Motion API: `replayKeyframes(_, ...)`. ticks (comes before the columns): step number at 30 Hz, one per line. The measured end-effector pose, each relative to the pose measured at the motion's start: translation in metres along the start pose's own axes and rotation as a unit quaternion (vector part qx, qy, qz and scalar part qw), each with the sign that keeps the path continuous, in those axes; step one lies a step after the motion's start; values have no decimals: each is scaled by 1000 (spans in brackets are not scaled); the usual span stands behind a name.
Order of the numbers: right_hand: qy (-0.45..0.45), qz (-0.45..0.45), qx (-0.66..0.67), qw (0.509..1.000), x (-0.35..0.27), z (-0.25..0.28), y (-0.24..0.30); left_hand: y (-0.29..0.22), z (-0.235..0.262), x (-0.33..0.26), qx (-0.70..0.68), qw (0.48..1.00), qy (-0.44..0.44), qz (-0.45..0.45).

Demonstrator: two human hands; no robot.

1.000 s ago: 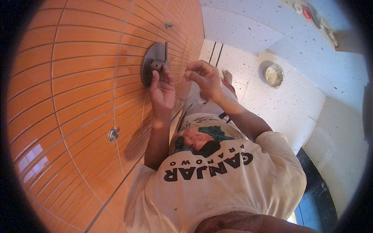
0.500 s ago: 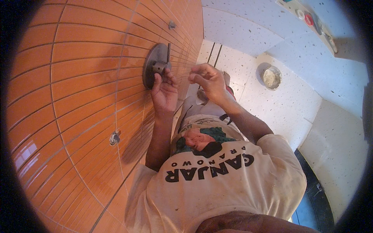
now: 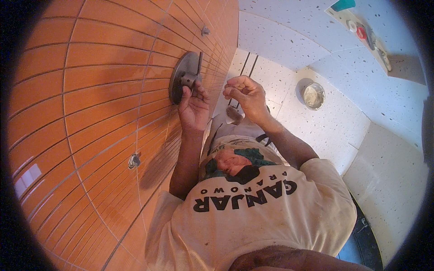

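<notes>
**Dark round fitting (image 3: 181,72) sitting on an orange tiled wall (image 3: 101,86)**

In the head view, the glossy orange wall is filling the left half of the frame, its narrow joints bending toward the rim. The fitting, a disc with a hub and a thin lever, is standing out from it just above and left of centre. The left hand (image 3: 194,110) is grasping the hub between thumb and fingertips. The right hand (image 3: 250,97), just beside it, is pinching its fingertips together; whether anything thin is lying between them, I cannot tell. Two small wall stubs are showing, one at upper centre (image 3: 205,30), one at centre left (image 3: 134,161). A speckled white wall (image 3: 280,31) is spanning the upper right, bearing a cluttered ledge (image 3: 383,53). Below, a round container (image 3: 323,97) is resting on the pale floor (image 3: 332,115).
</notes>
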State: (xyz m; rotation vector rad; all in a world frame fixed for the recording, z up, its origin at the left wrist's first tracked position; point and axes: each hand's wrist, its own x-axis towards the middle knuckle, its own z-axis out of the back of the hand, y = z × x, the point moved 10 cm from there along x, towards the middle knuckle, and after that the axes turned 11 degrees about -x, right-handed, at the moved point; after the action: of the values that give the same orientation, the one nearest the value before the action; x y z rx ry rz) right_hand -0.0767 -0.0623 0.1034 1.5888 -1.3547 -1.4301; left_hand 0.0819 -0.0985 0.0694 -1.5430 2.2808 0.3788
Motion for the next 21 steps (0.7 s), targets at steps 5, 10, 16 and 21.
replayKeyframes(5,-19,19,35,999,2,-1,7,1,-7,-1,23,999,35,9)
replayKeyframes(10,-17,36,22,999,2,5,11,3,-6,-6,54,998,23,-4)
replayKeyframes(16,-24,51,30,998,1,17,17,3,-14,-11,142,987,51,-47)
replayKeyframes(21,-27,54,32,998,-1,21,26,11,-31,-13,210,973,83,-38)
